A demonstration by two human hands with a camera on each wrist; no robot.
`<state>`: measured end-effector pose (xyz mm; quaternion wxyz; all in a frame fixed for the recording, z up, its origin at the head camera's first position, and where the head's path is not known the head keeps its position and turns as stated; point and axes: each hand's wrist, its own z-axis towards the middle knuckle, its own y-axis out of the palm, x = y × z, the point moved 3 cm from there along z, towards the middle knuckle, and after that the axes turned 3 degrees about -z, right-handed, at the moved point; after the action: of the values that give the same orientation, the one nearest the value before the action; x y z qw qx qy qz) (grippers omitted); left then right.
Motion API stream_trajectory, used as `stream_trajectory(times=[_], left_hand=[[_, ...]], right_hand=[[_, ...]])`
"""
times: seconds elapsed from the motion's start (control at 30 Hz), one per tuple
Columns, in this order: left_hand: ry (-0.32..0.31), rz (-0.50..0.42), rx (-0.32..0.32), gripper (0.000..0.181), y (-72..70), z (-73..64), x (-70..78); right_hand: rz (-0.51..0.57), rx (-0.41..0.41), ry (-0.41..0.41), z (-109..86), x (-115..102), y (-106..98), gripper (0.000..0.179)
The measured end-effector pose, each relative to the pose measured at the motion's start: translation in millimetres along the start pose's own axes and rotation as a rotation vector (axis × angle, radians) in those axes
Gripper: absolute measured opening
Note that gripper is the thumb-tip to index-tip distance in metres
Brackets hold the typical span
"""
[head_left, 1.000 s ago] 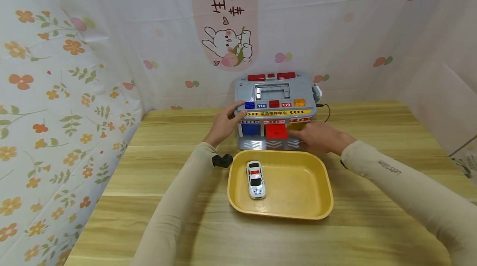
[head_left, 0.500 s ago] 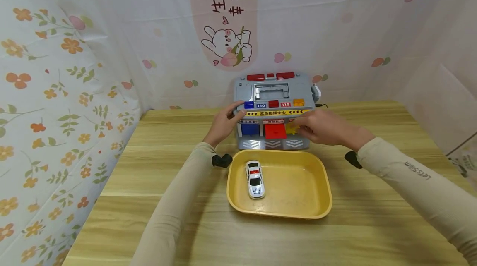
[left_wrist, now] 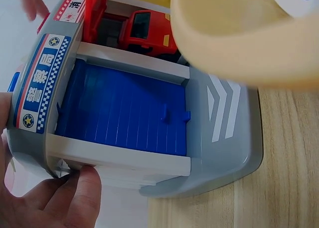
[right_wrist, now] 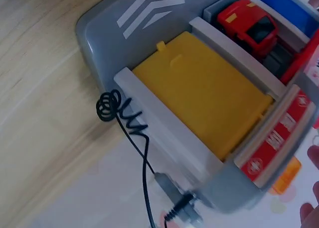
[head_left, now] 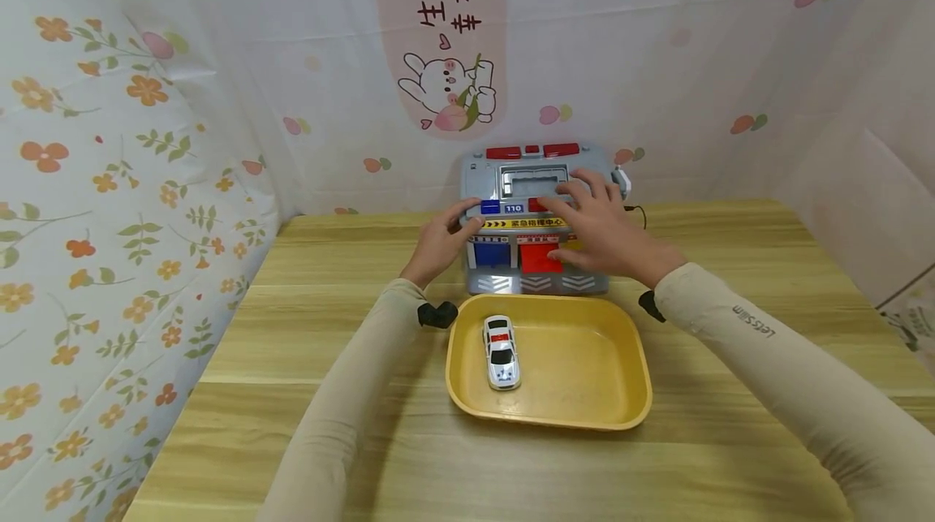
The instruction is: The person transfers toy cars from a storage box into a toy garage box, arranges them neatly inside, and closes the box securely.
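A grey toy emergency station (head_left: 478, 174) stands at the back of the table. My left hand (head_left: 438, 242) holds its left end, fingers on the roof corner and thumb at the front edge. Spread above the roof's right half, my right hand (head_left: 613, 231) has its fingertips around the red button (head_left: 537, 204); its thumb overlaps the raised red door (head_left: 539, 259) in the head view. Under that door a red toy vehicle (left_wrist: 149, 34) sits in the middle bay. The blue door (left_wrist: 119, 108) and yellow door (right_wrist: 204, 93) are down over the side bays.
A yellow tray (head_left: 635, 360) lies in front of the station, with a white toy police car (head_left: 502, 353) at its left. A coiled black cord (right_wrist: 132, 116) hangs on the station's right side. A printed curtain (head_left: 321, 75) rises right behind.
My right hand has left the yellow door of the right bay and moved up and left over the roof, its fingers spreading. The left hand has stayed on the station's corner.
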<state>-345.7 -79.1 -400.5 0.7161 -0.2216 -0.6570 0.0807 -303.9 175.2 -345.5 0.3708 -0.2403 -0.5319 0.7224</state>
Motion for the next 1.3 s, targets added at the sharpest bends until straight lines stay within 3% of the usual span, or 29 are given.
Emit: stream_trajectory(times=[0.33,0.53,1.3], left_hand=[[-0.01,0.003,-0.001,0.045,1.8,-1.0,-1.1],[-0.007,-0.001,0.002,0.045,1.0,-1.3,-1.9],[0.009,0.009,0.01,0.047,0.6,0.7,-1.2]], right_hand=[[-0.038,-0.1,0.06,2.6,5.7,19.5,0.108],[-0.101,-0.069,0.014,7.4,3.9,28.6,0.115],[-0.183,0.015,-0.026,18.1,4.1,44.0,0.112]])
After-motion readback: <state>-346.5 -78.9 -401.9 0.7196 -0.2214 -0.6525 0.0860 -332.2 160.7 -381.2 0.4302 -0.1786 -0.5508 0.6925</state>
